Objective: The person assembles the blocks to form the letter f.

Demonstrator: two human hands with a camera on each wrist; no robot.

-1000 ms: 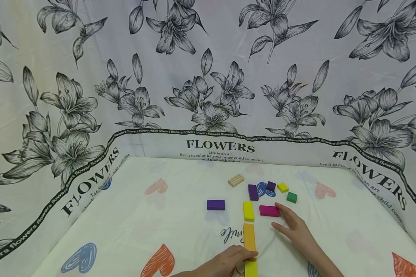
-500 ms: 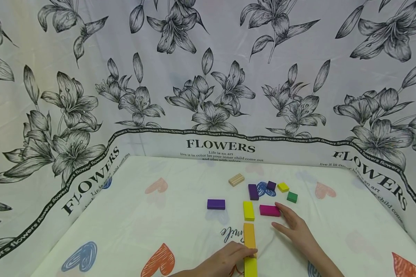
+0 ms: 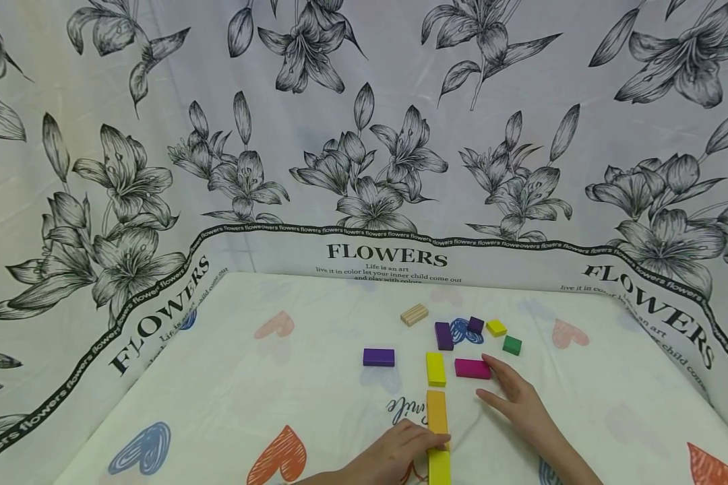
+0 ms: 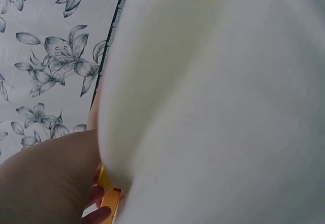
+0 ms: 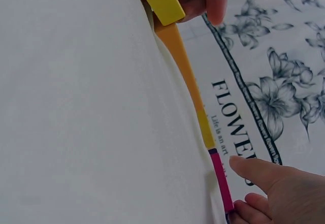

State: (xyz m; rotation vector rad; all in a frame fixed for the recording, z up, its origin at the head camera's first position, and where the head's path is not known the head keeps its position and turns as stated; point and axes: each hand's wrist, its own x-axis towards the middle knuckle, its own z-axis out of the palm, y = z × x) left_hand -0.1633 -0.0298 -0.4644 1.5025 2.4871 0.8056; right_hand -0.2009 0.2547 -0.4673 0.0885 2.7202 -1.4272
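My left hand (image 3: 400, 444) reaches over the near end of the orange block (image 3: 437, 407), with fingers curled across it. Its thumb is mostly hidden in the head view; in the left wrist view, fingertips (image 4: 102, 215) lie along the orange block's side. A yellow block (image 3: 439, 468) meets that end, cut off by the lower edge of the head view. Beyond the orange block lies another yellow block (image 3: 435, 369), in line with it. My right hand (image 3: 518, 404) has thumb and index finger spread apart, the index fingertip touching the right end of the magenta block (image 3: 472, 368).
A purple block (image 3: 379, 358) lies on the left, another purple block (image 3: 443, 335) behind the yellow one. Farther back are a bare wood block (image 3: 414, 314), a dark purple cube (image 3: 475, 325), a small yellow block (image 3: 496, 328) and a green block (image 3: 512, 345). A flower-printed curtain (image 3: 370, 168) surrounds the table.
My left hand has shifted slightly away from me, up along the row of blocks. The right hand and the other blocks have stayed in place.
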